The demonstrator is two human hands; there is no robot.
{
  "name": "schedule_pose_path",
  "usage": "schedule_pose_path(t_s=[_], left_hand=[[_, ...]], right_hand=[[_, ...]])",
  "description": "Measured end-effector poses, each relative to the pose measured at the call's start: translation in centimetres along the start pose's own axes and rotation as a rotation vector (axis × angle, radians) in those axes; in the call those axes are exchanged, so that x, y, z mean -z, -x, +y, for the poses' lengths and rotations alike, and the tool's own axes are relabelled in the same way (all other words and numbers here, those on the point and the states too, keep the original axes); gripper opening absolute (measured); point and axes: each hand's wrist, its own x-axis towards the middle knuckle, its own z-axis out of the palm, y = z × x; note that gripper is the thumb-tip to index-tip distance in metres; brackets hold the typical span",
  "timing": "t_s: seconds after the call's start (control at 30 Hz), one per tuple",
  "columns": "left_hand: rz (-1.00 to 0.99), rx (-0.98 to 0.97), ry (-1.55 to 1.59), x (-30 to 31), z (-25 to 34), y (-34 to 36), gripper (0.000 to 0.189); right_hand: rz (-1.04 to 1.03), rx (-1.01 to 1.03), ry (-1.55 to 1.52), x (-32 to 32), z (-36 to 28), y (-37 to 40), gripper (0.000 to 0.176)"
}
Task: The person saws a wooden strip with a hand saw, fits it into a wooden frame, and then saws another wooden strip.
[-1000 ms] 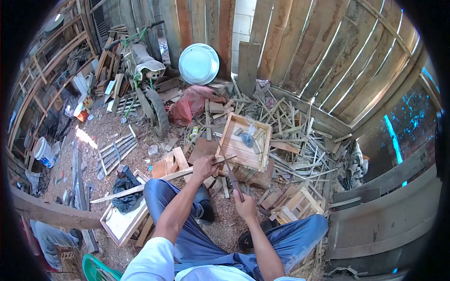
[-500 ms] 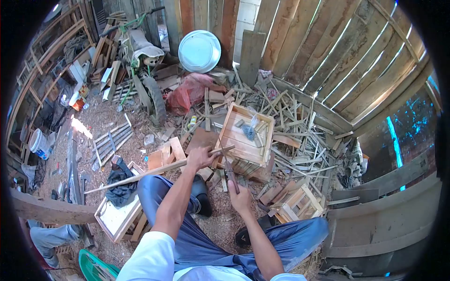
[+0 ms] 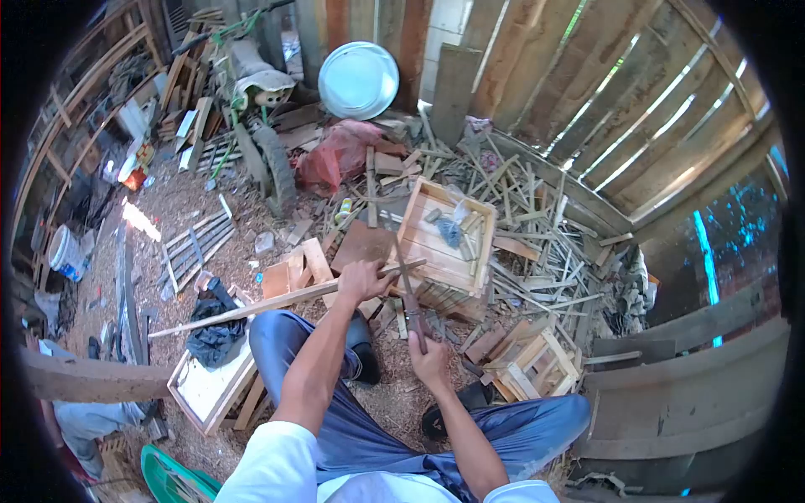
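Rough wooden slat (image 3: 277, 303), dull metal blade (image 3: 406, 281)

You find open sawdust floor (image 3: 392, 402) between your left leg (image 3: 289, 344) and right leg (image 3: 528, 419). Ahead, the wooden crate (image 3: 443, 251) and the slat pile (image 3: 528, 214) behind it block passage.

The wooden slat (image 3: 277, 303) is long, thin and pale. It is gripped near its far end by the left hand (image 3: 362, 281), lying almost level above the left knee. Its long free end points to 8 o'clock and the short stub to 2 o'clock. The knife (image 3: 407, 289) is dark and narrow-bladed, held by the handle in the right hand (image 3: 432, 360). The blade stands tip-up toward 11 o'clock, crossing the slat's stub just at 3 o'clock of the left hand.
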Motion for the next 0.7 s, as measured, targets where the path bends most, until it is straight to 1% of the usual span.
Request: schedule_pose_path(t_s=[0.13,0.23,0.27,0.37,0.4,0.43,0.47,0.57,0.6,0.63,0.7], left_hand=[[0.030,-0.088,0.015,-0.5,-0.1,0.4,0.057],[0.028,-0.131,-0.043,0.2,2.6,0.7,0.055],[0.038,-0.154,-0.076,0.6,3.5,0.8,0.054],[0.042,-0.191,-0.121,2.0,6.4,0.3,0.052],[0.025,-0.226,-0.137,2.8,7.7,0.2,0.054],[0.009,-0.260,-0.152,3.4,9.0,0.0,0.057],[-0.019,-0.253,-0.144,3.8,10.1,0.0,0.058],[-0.028,-0.294,-0.127,2.2,12.1,-1.4,0.059],[-0.073,-0.317,-0.160,1.9,13.0,-2.0,0.058],[-0.068,-0.328,-0.160,1.5,13.9,-2.5,0.058],[-0.124,-0.337,-0.166,0.7,15.4,-3.1,0.056]], right_hand=[[0.071,0.022,-0.027,1.6,-0.3,-0.4,0.044],[0.028,-0.215,-0.034,4.5,0.7,-1.0,0.051],[0.033,-0.201,-0.083,5.8,-0.2,-1.1,0.055],[0.054,-0.185,-0.189,7.1,2.2,0.0,0.055],[0.085,-0.193,-0.164,8.4,1.1,0.4,0.054],[0.084,-0.191,-0.169,9.0,1.4,0.4,0.054],[0.094,-0.203,-0.183,9.6,1.8,0.5,0.055],[0.140,-0.224,-0.166,10.7,3.4,-0.1,0.056],[0.164,-0.218,-0.163,11.1,3.6,-0.2,0.056],[0.190,-0.212,-0.157,11.7,3.8,-0.4,0.056],[0.188,-0.220,-0.109,12.7,4.6,-0.6,0.057]])
